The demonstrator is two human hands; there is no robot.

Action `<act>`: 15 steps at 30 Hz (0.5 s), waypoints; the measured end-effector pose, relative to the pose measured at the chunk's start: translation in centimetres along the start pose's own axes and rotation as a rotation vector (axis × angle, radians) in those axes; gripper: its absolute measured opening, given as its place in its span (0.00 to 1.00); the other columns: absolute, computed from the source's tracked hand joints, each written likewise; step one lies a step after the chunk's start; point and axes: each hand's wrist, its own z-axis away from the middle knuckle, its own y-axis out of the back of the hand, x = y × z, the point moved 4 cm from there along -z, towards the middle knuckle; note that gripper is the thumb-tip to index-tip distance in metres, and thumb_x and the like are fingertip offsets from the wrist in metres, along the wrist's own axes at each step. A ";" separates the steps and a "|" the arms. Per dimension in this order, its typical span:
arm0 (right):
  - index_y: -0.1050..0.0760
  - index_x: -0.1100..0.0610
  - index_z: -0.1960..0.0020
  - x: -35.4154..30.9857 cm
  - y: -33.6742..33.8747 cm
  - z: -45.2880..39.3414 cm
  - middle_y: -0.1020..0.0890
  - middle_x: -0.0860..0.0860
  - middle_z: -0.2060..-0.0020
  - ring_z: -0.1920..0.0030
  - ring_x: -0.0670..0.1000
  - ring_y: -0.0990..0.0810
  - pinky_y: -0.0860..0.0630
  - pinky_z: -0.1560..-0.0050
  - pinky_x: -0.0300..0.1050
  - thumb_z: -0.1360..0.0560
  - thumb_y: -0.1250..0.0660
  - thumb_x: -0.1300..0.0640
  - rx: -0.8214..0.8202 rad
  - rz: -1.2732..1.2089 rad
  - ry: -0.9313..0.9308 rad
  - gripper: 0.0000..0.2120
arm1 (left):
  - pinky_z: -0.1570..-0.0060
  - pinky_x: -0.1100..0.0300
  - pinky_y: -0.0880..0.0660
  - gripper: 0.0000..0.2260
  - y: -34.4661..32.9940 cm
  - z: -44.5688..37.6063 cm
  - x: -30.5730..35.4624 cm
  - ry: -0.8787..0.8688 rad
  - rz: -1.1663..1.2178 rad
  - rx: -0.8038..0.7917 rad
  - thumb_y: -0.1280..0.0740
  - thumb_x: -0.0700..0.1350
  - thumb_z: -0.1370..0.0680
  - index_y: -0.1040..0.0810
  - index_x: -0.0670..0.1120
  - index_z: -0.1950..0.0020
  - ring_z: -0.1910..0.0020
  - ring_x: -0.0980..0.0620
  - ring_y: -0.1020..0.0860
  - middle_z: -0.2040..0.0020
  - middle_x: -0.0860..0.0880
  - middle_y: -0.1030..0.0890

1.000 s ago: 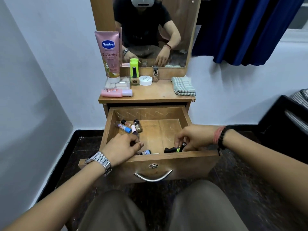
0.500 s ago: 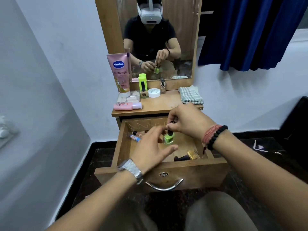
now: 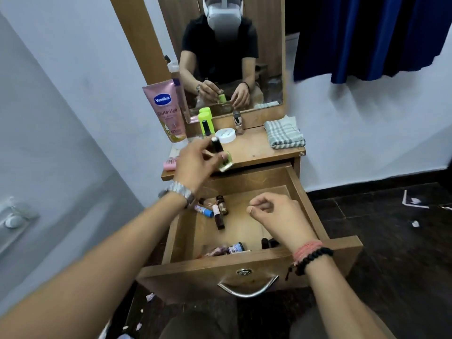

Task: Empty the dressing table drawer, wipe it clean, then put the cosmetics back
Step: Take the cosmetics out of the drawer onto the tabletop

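Note:
The wooden drawer (image 3: 254,260) stands pulled open below the dressing table top (image 3: 259,150). My left hand (image 3: 195,165) is raised over the table top's front edge, shut on a green nail polish bottle (image 3: 226,163) with a black cap. My right hand (image 3: 278,214) hovers over the drawer's right side, fingers loosely curled, holding nothing. Several small bottles and tubes (image 3: 217,209) lie at the drawer's back left. A dark labelled bottle (image 3: 234,248) and a black item (image 3: 267,242) lie near its front wall.
On the table top stand a pink Vaseline tube (image 3: 168,111), a green bottle (image 3: 205,122), a white round jar (image 3: 226,135), a small glass bottle (image 3: 238,123), a pink lying tube (image 3: 170,164) and a folded checked cloth (image 3: 283,133). Behind is a mirror (image 3: 232,52). Blue curtain (image 3: 367,35) right.
The green nail polish passed from my right hand to my left, which lifted it out of the drawer toward the table top. My right hand dropped back over the drawer, free.

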 end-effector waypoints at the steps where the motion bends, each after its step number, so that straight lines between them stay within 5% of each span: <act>1: 0.20 0.47 0.52 0.2 0.0 -0.3 0.18 0.41 0.56 0.54 0.39 0.22 0.25 0.54 0.37 0.27 0.30 0.48 0.003 -0.013 -0.001 0.05 | 0.53 0.57 0.24 0.13 -0.1 -1.4 -0.2 0.017 -0.013 0.005 0.28 0.51 0.27 0.20 0.47 0.46 0.54 0.54 0.21 0.51 0.51 0.18; 5: 0.20 0.46 0.51 0.5 -0.3 -0.9 0.20 0.40 0.56 0.57 0.34 0.27 0.35 0.61 0.28 0.25 0.31 0.49 -0.006 -0.069 -0.006 0.04 | 0.49 0.55 0.23 0.15 -0.6 -5.7 -2.1 0.086 -0.071 0.020 0.27 0.49 0.28 0.22 0.46 0.44 0.52 0.52 0.20 0.48 0.49 0.18; 10: 0.21 0.45 0.53 1.1 -0.4 -1.4 0.19 0.42 0.54 0.50 0.41 0.22 0.30 0.55 0.37 0.25 0.32 0.49 -0.017 -0.113 -0.032 0.02 | 0.50 0.57 0.26 0.14 -1.0 -8.7 -3.7 0.109 -0.167 0.012 0.31 0.48 0.25 0.21 0.44 0.42 0.48 0.47 0.21 0.46 0.44 0.18; 15: 0.20 0.47 0.52 1.1 -0.6 -1.5 0.19 0.42 0.54 0.52 0.40 0.23 0.31 0.59 0.33 0.25 0.32 0.50 -0.023 -0.119 -0.029 0.04 | 0.48 0.54 0.24 0.15 -1.4 -10.0 -4.9 0.142 -0.225 -0.001 0.29 0.45 0.26 0.22 0.45 0.41 0.48 0.47 0.21 0.46 0.44 0.18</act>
